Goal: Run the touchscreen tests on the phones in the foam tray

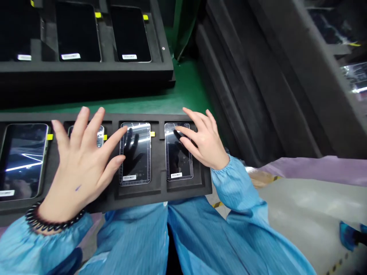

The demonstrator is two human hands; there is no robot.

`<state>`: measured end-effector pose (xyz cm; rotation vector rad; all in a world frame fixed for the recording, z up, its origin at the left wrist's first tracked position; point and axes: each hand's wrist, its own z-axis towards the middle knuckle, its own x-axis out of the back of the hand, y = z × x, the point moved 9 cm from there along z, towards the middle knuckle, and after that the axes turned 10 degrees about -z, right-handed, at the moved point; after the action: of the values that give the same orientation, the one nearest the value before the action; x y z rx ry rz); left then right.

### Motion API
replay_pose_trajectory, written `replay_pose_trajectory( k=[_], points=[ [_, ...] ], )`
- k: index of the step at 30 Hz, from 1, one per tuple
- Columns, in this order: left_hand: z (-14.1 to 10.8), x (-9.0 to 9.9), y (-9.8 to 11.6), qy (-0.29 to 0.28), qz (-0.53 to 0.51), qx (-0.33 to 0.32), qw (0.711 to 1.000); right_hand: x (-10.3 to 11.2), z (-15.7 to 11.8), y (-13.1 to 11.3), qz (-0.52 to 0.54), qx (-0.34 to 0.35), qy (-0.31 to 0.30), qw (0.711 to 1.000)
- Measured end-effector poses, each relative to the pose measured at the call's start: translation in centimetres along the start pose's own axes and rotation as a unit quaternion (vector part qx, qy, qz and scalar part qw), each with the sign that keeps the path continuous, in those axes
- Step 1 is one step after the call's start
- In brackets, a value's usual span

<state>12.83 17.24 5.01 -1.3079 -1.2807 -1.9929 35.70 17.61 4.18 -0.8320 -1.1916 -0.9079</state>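
A black foam tray (pixel 140 195) lies in front of me with phones set in its slots. My left hand (pixel 83 160), fingers spread, is over a phone (pixel 100 136) that it mostly covers; its index finger and thumb reach the left edge of the neighbouring phone (pixel 135 152). My right hand (pixel 203 137) is open over the rightmost phone (pixel 179 156), with its index fingertip at the upper part of the screen. Whether the fingertips touch the glass I cannot tell. Both of these phones have a patterned border and a white barcode label.
At the tray's left end lies another phone (pixel 24 160) with a yellow tab. A second black foam tray (pixel 86 80) with several phones stands farther back on the green surface (pixel 189 95). Black foam trays (pixel 246 76) are stacked on the right.
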Motion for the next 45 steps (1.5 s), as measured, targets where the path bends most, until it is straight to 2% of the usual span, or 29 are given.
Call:
replay_pose_trajectory(
  k=[5, 12, 21, 27, 34, 40, 45],
  points=[
    [1.7, -0.5, 0.1, -0.023, 0.053, -0.092, 0.994, -1.1, 2.1, -1.5, -0.011, 0.046, -0.022, 0.999],
    [3.3, -2.0, 0.1, -0.065, 0.067, -0.138, 0.986, -1.6, 2.5, -2.0, -0.021, 0.065, -0.027, 0.997],
    [4.9, -3.8, 0.4, -0.105, 0.034, -0.085, 0.99, -1.3, 2.9, -2.5, -0.029, 0.078, -0.017, 0.996],
    [3.9, -3.2, -0.2, -0.073, 0.07, -0.105, 0.989, -1.2, 2.4, -1.7, -0.036, 0.069, -0.011, 0.997],
    [2.1, -1.7, -1.5, -0.043, 0.116, -0.06, 0.99, -0.6, 0.2, 1.1, -0.048, 0.021, 0.0, 0.999],
    [1.8, -1.3, -1.3, -0.031, 0.117, -0.049, 0.991, -0.1, -1.0, 2.6, -0.065, -0.007, 0.005, 0.998],
    [2.0, -1.2, -1.0, -0.025, 0.11, -0.041, 0.993, 0.1, -1.1, 2.8, -0.074, -0.022, 0.014, 0.997]
  ],
)
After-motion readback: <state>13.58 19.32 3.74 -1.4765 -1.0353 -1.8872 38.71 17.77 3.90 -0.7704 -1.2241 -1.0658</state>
